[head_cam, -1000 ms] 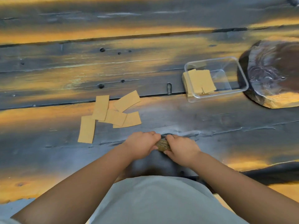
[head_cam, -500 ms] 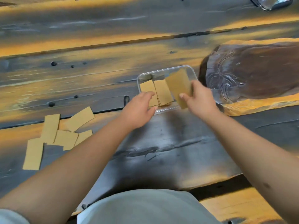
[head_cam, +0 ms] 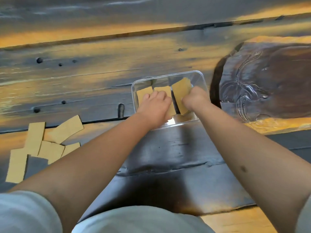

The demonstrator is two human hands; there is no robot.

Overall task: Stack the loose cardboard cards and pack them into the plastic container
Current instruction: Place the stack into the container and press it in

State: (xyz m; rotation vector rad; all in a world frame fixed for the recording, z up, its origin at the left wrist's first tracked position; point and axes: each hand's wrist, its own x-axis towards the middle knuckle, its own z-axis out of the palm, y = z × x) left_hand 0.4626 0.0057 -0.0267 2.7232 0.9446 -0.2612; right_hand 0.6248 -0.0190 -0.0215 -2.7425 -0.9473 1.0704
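Nearest, left of the clear plastic container (head_cam: 200,76), loose cardboard cards (head_cam: 48,143) lie overlapping on the dark wooden table (head_cam: 101,73). Inside the container, the left hand (head_cam: 154,107) rests with curled fingers on the packed cards (head_cam: 144,92). Beside it, the right hand (head_cam: 196,98) grips a tilted stack of cards (head_cam: 180,91), partly lowered into the container.

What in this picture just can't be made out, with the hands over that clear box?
- Head view: how many cards sit in the plastic container; the left hand covers the packed cards.
- Right hand: its fingers are hidden behind the card stack, whose thickness can't be read.
- Loose cards on the table: the left forearm covers their near edge, so the count is uncertain.
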